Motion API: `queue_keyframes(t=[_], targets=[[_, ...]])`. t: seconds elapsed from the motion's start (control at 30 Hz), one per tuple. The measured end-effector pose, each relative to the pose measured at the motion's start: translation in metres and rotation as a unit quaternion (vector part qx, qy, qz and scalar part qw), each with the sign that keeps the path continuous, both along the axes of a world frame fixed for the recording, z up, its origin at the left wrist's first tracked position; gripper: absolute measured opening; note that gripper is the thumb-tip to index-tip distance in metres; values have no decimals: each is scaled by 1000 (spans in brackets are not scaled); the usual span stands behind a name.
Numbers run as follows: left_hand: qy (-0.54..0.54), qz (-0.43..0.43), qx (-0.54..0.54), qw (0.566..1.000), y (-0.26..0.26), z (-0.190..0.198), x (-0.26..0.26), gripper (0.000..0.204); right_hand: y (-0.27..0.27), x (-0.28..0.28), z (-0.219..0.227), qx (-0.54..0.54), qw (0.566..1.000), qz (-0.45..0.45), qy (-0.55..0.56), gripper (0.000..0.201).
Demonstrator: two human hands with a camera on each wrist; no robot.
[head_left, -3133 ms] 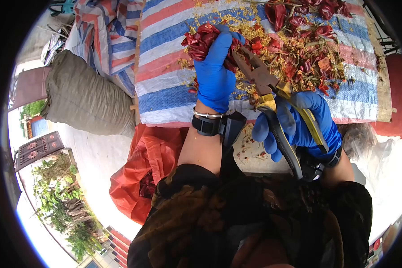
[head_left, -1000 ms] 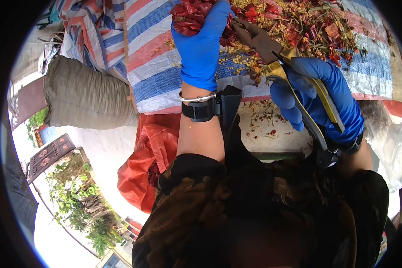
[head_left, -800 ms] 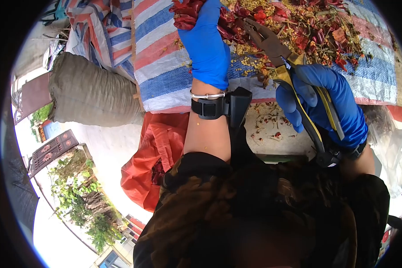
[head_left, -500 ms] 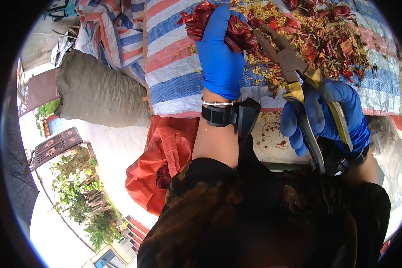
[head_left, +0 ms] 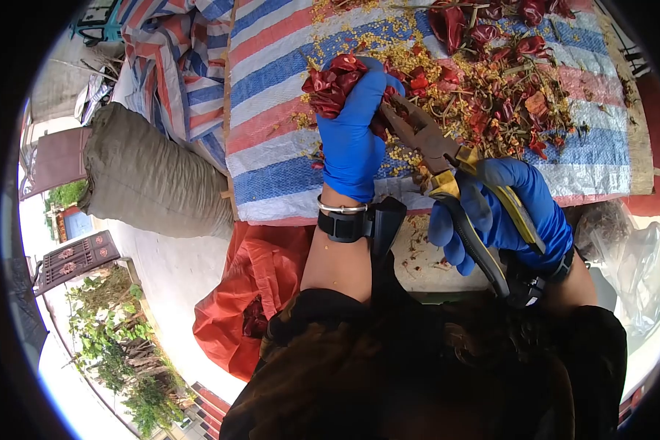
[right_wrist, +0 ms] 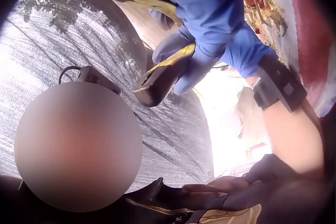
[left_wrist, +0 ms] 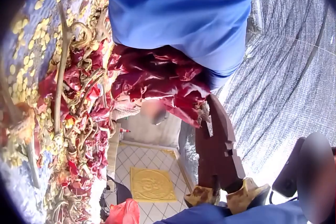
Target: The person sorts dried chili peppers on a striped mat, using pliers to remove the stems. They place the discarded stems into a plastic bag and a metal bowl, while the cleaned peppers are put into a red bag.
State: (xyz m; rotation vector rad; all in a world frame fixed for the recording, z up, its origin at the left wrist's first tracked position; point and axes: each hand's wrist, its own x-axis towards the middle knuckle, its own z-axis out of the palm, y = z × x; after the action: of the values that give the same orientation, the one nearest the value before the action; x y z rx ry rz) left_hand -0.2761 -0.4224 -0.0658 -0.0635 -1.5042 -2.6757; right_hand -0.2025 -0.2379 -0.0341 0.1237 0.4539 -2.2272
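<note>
In the head view my left hand (head_left: 352, 139), in a blue glove, grips a bunch of dried red chilies (head_left: 334, 84) over the striped sheet. My gloved right hand (head_left: 513, 205) holds combination pliers (head_left: 436, 150) with yellow and black handles. Their rusty jaws stand parted, tips right at the chilies beside my left thumb. The left wrist view shows the pliers (left_wrist: 218, 150) reaching up to the crumpled red skins of the chilies (left_wrist: 157, 79) under the blue glove. In the right wrist view one yellow and black handle of the pliers (right_wrist: 163, 77) sticks out below the fingers.
Chili pieces, stems and yellow seeds (head_left: 491, 106) cover part of the striped sheet (head_left: 271, 165). A red bag (head_left: 253, 293) with chilies inside stands below the table's near edge. A full grey-green sack (head_left: 150, 172) lies at left, a clear plastic bag (head_left: 623, 249) at right.
Over the last second the left hand with its chilies has come lower in the head view. The pliers' tips have come closer beside the left hand. Both grips stay the same.
</note>
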Motion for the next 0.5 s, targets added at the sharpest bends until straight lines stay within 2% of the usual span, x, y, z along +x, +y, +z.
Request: queue_keyframes(t=[0.13, 0.2, 0.27, 0.3, 0.33, 0.37, 0.43, 0.47, 0.5], targets=[[-4, 3, -1, 1000, 3, -2, -3, 18, 2, -6, 2, -3, 998, 45, -34, 44], [-6, 11, -1, 1000, 6, -2, -3, 18, 3, -9, -15, -95, 995, 37, 21, 42], [-22, 25, 13, 999, 7, -2, -5, 18, 8, -9, -12, -86, 996, 14, 7, 39], [-27, 34, -32, 999, 7, -2, -5, 19, 10, -15, -9, -64, 997, 35, 15, 39], [-26, 32, -30, 999, 7, -3, -6, 19, 10, -19, -3, -43, 997, 56, 22, 39], [-37, 52, -54, 996, 7, -6, -8, 20, 7, -9, 9, 66, 998, -4, 2, 40], [-50, 73, -77, 993, 2, -17, -10, 21, 13, -12, 13, 106, 994, 14, 27, 37], [14, 121, -240, 963, -3, -25, -11, 21, 16, -14, 12, 145, 987, 34, 53, 35], [76, 165, -395, 900, -5, -24, -12, 21, 22, -15, 11, 154, 983, 17, 102, 29]])
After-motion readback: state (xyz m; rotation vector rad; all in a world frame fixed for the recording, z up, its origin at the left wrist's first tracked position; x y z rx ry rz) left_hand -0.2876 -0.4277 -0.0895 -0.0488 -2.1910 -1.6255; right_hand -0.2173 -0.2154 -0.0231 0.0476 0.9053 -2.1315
